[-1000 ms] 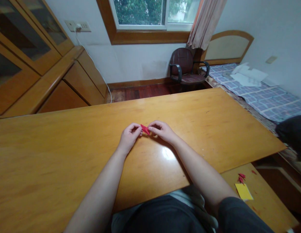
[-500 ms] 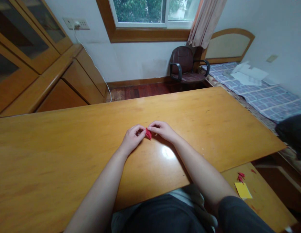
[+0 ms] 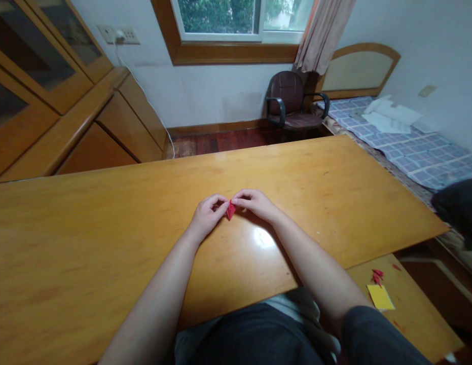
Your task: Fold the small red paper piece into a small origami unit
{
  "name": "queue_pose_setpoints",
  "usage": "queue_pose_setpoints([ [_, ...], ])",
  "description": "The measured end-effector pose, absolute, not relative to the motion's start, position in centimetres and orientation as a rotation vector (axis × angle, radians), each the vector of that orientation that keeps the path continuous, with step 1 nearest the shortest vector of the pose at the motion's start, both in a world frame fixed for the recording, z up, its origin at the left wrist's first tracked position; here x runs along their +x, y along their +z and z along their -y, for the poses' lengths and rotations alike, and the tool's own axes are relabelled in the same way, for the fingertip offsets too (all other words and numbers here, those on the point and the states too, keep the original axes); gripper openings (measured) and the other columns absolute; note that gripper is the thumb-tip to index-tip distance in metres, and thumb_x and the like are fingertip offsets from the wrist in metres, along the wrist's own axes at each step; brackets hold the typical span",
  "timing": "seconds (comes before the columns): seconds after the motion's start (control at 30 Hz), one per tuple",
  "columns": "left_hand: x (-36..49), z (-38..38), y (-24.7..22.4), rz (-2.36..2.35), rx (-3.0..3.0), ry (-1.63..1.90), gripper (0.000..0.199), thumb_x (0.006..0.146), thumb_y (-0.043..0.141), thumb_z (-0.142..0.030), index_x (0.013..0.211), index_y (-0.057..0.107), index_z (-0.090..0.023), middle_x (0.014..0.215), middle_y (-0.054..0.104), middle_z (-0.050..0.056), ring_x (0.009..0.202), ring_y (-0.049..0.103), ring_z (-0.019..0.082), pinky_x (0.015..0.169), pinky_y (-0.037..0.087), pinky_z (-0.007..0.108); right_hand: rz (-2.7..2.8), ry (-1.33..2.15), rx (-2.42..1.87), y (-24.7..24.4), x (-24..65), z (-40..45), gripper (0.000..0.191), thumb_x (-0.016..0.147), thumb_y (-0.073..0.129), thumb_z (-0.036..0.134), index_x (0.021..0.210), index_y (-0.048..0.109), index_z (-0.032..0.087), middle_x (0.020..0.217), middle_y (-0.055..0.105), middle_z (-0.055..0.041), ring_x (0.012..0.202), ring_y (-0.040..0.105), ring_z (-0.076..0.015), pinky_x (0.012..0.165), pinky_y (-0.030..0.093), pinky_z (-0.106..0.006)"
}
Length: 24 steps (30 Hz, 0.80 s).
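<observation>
A small folded red paper point(image 3: 230, 211) hangs point-down between my two hands, just above the middle of the wooden table point(image 3: 106, 243). On its left side, my left hand point(image 3: 210, 215) pinches the paper with thumb and fingertips. My right hand point(image 3: 254, 204) grips its upper right edge in the same way, with the fingertips of both hands nearly touching. The fingers partly hide the paper's top.
On a lower surface at the right lie small red folded pieces point(image 3: 377, 277) and a yellow paper square point(image 3: 380, 297). Beyond the table stand a dark red chair point(image 3: 287, 99), a bed point(image 3: 410, 147) and, at the left, a wooden cabinet point(image 3: 72, 126).
The red paper has turned slightly, and its lower tip has swung a little to the left. Both hands have stayed almost in place.
</observation>
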<state>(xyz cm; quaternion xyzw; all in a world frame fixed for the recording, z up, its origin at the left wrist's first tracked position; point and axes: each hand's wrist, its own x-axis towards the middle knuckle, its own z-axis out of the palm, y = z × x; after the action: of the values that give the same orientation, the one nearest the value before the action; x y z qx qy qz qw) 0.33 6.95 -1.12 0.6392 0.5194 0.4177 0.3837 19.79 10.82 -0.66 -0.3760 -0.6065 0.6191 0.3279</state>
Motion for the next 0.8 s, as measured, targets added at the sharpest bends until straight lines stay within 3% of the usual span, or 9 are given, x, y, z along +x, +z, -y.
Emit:
queue_pose_setpoints([
  [0.47, 0.44, -6.88, -0.91, -1.371, 1.691, 0.947, 0.022, 0.083, 0.063, -0.038, 0.086, 0.069, -0.018, 0.083, 0.071, 0.004, 0.074, 0.063, 0.016, 0.07, 0.049, 0.026, 1.544, 1.594, -1.007, -0.47, 19.5, -10.62, 0.029, 0.075, 0.071, 0.041, 0.08, 0.069, 0.013, 0.07, 0.065, -0.0017, 0.063, 0.055, -0.0108, 0.061, 0.043, -0.024],
  [0.8, 0.59, -6.93, -0.79, -1.308, 1.529, 0.913, 0.025, 0.08, 0.066, -0.042, 0.08, 0.068, -0.016, 0.073, 0.067, 0.002, 0.067, 0.057, 0.014, 0.065, 0.044, 0.025, 1.518, 1.568, -1.026, -0.82, 19.28, -10.54, 0.03, 0.076, 0.07, 0.042, 0.081, 0.068, 0.013, 0.071, 0.066, -0.0023, 0.062, 0.056, -0.011, 0.061, 0.044, -0.024],
])
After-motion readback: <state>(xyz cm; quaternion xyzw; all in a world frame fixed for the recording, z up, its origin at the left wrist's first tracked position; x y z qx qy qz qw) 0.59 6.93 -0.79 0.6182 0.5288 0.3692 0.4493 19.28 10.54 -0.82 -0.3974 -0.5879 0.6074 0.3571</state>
